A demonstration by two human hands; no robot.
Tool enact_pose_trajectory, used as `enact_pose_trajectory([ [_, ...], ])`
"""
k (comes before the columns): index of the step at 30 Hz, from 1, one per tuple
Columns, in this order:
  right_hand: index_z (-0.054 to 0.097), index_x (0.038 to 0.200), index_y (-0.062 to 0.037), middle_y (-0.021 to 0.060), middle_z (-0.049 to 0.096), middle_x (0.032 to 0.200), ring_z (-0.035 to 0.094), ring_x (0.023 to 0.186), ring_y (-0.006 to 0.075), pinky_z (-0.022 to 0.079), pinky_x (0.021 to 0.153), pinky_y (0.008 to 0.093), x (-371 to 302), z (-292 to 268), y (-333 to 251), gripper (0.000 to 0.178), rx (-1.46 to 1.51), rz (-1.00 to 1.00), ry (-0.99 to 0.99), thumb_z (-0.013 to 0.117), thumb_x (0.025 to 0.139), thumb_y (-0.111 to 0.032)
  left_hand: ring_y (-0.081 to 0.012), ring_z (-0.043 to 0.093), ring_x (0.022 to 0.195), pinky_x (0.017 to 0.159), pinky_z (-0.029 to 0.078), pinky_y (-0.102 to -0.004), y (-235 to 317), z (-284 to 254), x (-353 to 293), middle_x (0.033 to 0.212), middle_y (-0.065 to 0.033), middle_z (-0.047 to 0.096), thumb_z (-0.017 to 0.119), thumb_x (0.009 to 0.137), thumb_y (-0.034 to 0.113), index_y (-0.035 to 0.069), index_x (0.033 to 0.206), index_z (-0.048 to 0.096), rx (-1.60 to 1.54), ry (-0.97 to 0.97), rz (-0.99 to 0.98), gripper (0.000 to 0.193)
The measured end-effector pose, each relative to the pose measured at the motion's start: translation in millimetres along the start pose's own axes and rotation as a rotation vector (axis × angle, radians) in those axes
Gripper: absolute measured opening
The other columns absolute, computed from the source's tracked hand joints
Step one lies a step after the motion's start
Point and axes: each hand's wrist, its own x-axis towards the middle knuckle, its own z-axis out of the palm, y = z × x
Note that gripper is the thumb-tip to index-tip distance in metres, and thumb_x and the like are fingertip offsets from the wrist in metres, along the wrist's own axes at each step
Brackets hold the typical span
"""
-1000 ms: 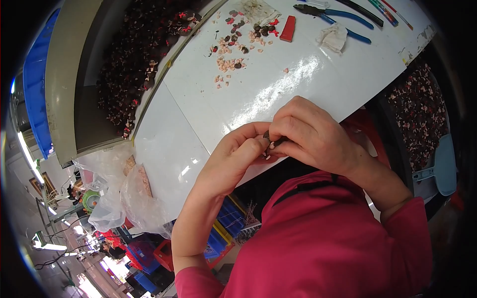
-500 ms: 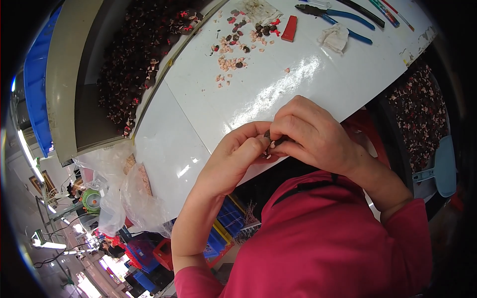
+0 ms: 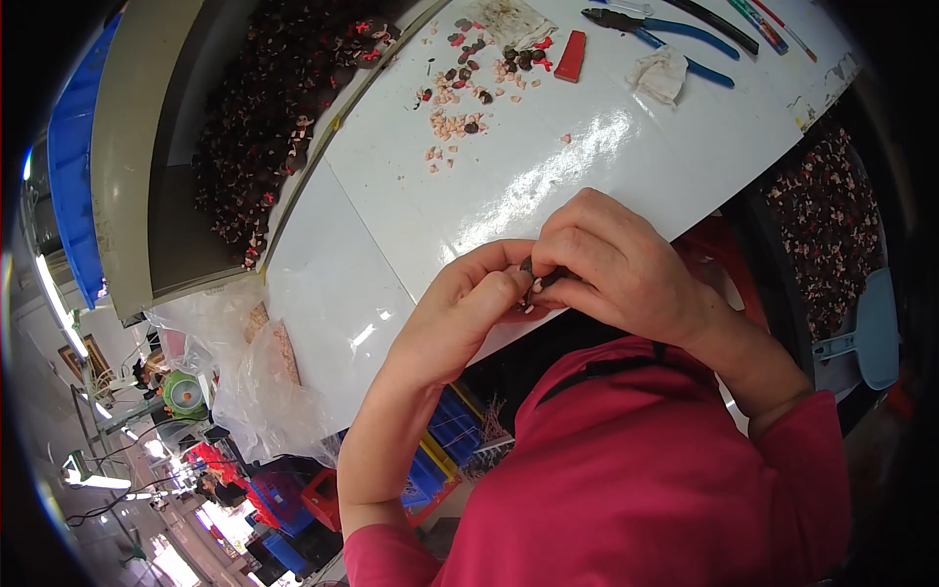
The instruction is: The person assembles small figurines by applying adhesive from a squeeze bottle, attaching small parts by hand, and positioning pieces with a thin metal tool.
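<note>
Close to the table's near edge, my left hand (image 3: 452,315) pinches a small dark brown piece (image 3: 526,265) with pale bits between thumb and forefinger. My right hand (image 3: 626,262) meets it there, its fingertips closed on the dark piece from the other side. Fingers cover most of the piece, so its exact kind is hidden. Farther off on the white table (image 3: 391,186) lie many loose pale pink bits (image 3: 452,125), with dark and red pieces (image 3: 523,59) among them.
A bin of dark, red and pale pieces (image 3: 264,108) borders the table at left. Blue-handled pliers (image 3: 685,37), a red block (image 3: 570,57) and a crumpled cloth (image 3: 659,76) lie at the back. Plastic bags (image 3: 269,391) hang left; a filled container (image 3: 822,225) with a light-blue scoop (image 3: 873,328) stands right.
</note>
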Motion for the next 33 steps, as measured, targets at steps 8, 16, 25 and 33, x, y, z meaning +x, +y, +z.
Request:
enact_pose_trajectory([
  [8, 0.055, 0.083, -0.0054, 0.005, 0.052, 0.082, 0.054, 0.073, 0.0209, 0.046, 0.062, 0.0308, 0.4, -0.7, -0.1, 0.031, 0.002, 0.004, -0.005, 0.076, 0.061, -0.002, -0.0129, 0.058, 0.093, 0.085, 0.048, -0.0273, -0.2, -0.3, -0.4, 0.099, -0.006, 0.059, 0.046, 0.089, 0.021, -0.002, 0.116, 0.054, 0.006, -0.002, 0.005, 0.037],
  [16, 0.055, 0.083, -0.0055, 0.0052, 0.052, 0.082, 0.054, 0.074, 0.0211, 0.046, 0.063, 0.0312, 0.6, -0.1, 0.6, 0.031, 0.009, 0.002, -0.004, 0.076, 0.061, -0.003, -0.0129, 0.058, 0.093, 0.085, 0.048, -0.0273, 0.7, 0.2, -0.3, 0.1, -0.0062, 0.059, 0.046, 0.089, 0.022, -0.002, 0.116, 0.054, 0.003, 0.008, -0.004, 0.037],
  [25, 0.054, 0.083, -0.0054, 0.0055, 0.052, 0.082, 0.054, 0.074, 0.0218, 0.045, 0.063, 0.0316, -0.1, 0.3, -0.5, 0.032, 0.009, 0.003, 0.0, 0.076, 0.06, -0.002, -0.0134, 0.058, 0.094, 0.085, 0.048, -0.0277, -1.4, 0.3, -1.3, 0.101, -0.0066, 0.059, 0.046, 0.089, 0.022, -0.003, 0.118, 0.053, -0.002, 0.006, 0.003, 0.039],
  [33, 0.054, 0.084, -0.0053, 0.0055, 0.052, 0.082, 0.054, 0.074, 0.0222, 0.045, 0.063, 0.0322, 1.0, -0.6, -0.4, 0.033, 0.019, 0.003, -0.006, 0.076, 0.06, -0.002, -0.0137, 0.058, 0.094, 0.086, 0.048, -0.0277, -1.5, -1.1, -1.0, 0.101, -0.0065, 0.059, 0.047, 0.09, 0.024, -0.002, 0.119, 0.053, -0.007, 0.002, 0.012, 0.039],
])
